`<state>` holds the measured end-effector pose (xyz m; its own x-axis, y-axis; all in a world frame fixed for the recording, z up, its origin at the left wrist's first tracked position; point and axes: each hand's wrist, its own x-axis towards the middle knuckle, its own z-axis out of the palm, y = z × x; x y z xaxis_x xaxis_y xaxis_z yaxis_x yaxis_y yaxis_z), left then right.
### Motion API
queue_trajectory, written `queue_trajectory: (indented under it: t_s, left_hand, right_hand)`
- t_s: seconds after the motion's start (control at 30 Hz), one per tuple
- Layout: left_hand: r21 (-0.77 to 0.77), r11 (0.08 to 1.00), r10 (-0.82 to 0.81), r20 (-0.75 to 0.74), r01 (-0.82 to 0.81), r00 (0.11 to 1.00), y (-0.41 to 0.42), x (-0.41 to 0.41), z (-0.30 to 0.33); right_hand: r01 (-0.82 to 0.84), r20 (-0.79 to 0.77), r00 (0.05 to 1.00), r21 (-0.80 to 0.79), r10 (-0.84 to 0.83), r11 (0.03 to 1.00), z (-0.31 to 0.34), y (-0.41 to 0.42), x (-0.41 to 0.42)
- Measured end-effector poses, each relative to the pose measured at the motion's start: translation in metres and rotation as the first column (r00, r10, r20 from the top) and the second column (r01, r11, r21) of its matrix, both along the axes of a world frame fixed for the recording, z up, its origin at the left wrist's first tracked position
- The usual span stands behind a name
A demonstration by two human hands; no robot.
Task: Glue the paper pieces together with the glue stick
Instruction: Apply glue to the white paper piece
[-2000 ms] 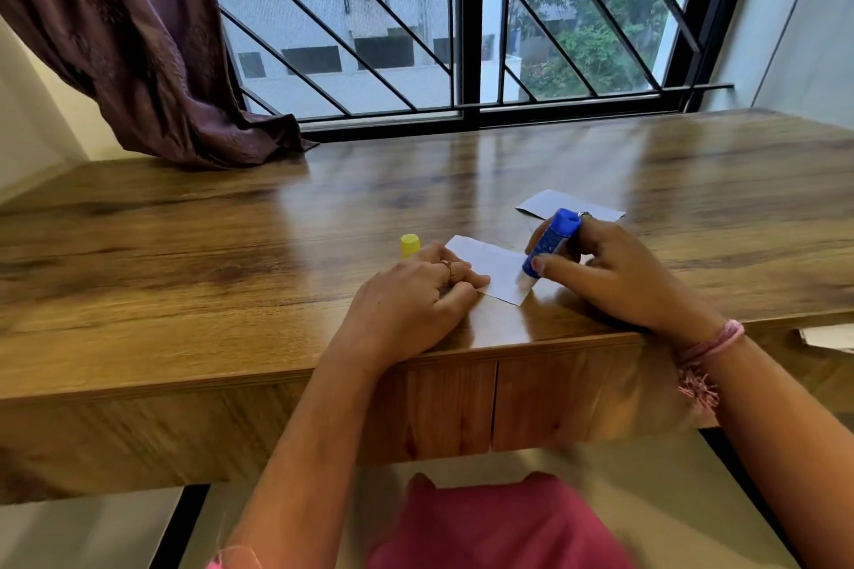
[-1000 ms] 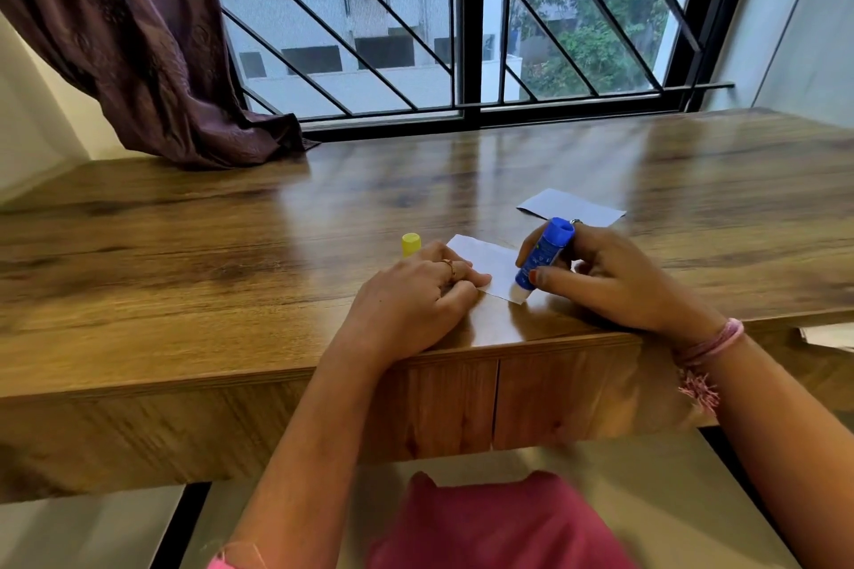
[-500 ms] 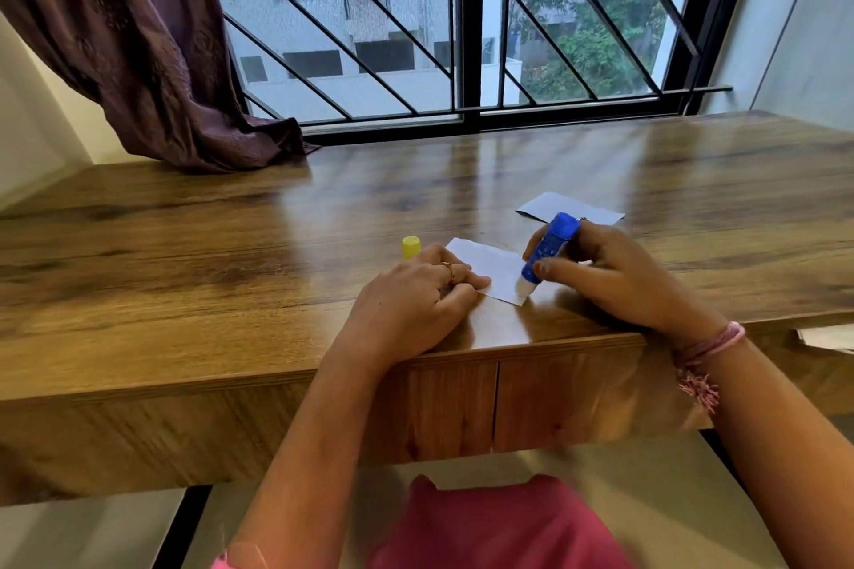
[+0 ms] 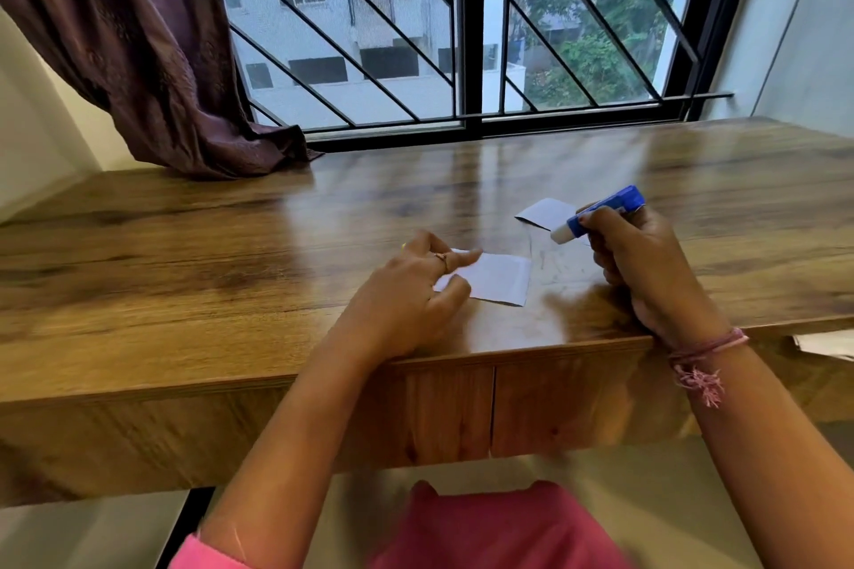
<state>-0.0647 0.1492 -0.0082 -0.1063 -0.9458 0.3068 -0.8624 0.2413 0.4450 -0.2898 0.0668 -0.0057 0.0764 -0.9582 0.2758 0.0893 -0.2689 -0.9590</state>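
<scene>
I've got the long wooden bench [image 4: 231, 273] filling the view, glossy grain with window glare across it, drawer fronts below the near edge. A dark purple curtain [image 4: 138, 42], crinkly fabric, spills onto its far left corner, and black diagonal bars cross the window [image 4: 466, 28] behind. Bottom of frame, pink clothing, blurred and cut off.

Left hand [image 4: 411, 296] lies on the bench, fingers loosely spread, fingertips and thumb resting on the left end of the near paper piece [image 4: 497, 280], a flat white rectangle; the hand hides that end. There's a ring on one finger, and a speck of yellow peeks out just behind the knuckles, too covered for me to name.

Right hand [image 4: 640, 263] is lifted off the paper, its grip curled round the blue glue stick [image 4: 596, 219], white tip pointing left and down, clear of both sheets. Any label is too blurred to read. The second paper piece [image 4: 543, 213] sits just behind that tip, partly hidden by the stick. Pink thread bracelet [image 4: 702, 356] on the wrist, frayed tassel hanging. A white scrap at the right edge is cut off.
</scene>
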Motion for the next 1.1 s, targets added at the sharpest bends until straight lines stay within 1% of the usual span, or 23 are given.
queue_trajectory:
  t_s: [0.07, 0.13, 0.23, 0.33, 0.47, 0.63, 0.73, 0.8, 0.9, 0.97, 1.03, 1.1]
  left_hand:
    - [-0.045, 0.999, -0.029, 0.015, 0.030, 0.999, -0.004, 0.009, 0.009]
    - [-0.030, 0.993, -0.115, 0.055, 0.117, 0.992, -0.009, 0.018, 0.020]
    - [0.085, 0.967, -0.248, 0.091, 0.240, 0.965, -0.016, 0.030, 0.028]
    - [0.182, 0.946, -0.289, 0.103, 0.268, 0.952, -0.023, 0.030, 0.030]
    - [0.229, 0.945, -0.267, 0.130, 0.234, 0.955, -0.027, 0.019, 0.026]
    - [0.143, 0.977, -0.197, 0.286, 0.161, 0.938, -0.023, -0.003, 0.022]
    - [0.128, 0.987, -0.135, 0.357, 0.094, 0.924, -0.022, -0.019, 0.024]
    - [0.125, 0.989, -0.118, 0.348, 0.079, 0.930, -0.023, -0.024, 0.027]
    - [0.058, 0.992, -0.128, 0.312, 0.116, 0.942, -0.030, -0.018, 0.033]
    - [0.071, 0.979, -0.203, 0.262, 0.191, 0.944, -0.034, -0.004, 0.039]
    - [0.114, 0.952, -0.304, 0.219, 0.285, 0.927, -0.036, 0.011, 0.042]
    - [0.142, 0.931, -0.360, 0.190, 0.337, 0.913, -0.037, 0.020, 0.042]
  right_hand:
    - [-0.010, -0.005, 1.000, -0.001, 0.010, 1.000, 0.000, 0.000, 0.000]
    - [-0.013, -0.012, 1.000, 0.004, 0.013, 1.000, 0.000, 0.001, 0.000]
    - [-0.013, -0.007, 1.000, 0.008, 0.013, 1.000, 0.001, 0.001, 0.000]
    - [-0.015, -0.002, 1.000, 0.004, 0.015, 1.000, 0.000, 0.001, 0.000]
    - [-0.013, 0.017, 1.000, 0.011, 0.013, 1.000, 0.000, 0.001, -0.001]
    - [0.009, 0.041, 0.999, 0.016, -0.009, 1.000, -0.001, 0.000, -0.003]
    - [0.011, 0.045, 0.999, 0.017, -0.012, 1.000, -0.001, 0.000, -0.003]
    - [0.012, 0.054, 0.998, 0.017, -0.013, 1.000, -0.002, 0.000, -0.004]
    - [0.013, 0.067, 0.998, 0.020, -0.014, 1.000, -0.002, 0.000, -0.005]
    - [0.013, 0.071, 0.997, 0.021, -0.014, 1.000, -0.002, 0.000, -0.004]
    - [0.010, 0.071, 0.997, 0.018, -0.011, 1.000, -0.002, 0.000, -0.004]
    - [0.003, 0.069, 0.998, 0.012, -0.004, 1.000, -0.001, 0.000, -0.004]
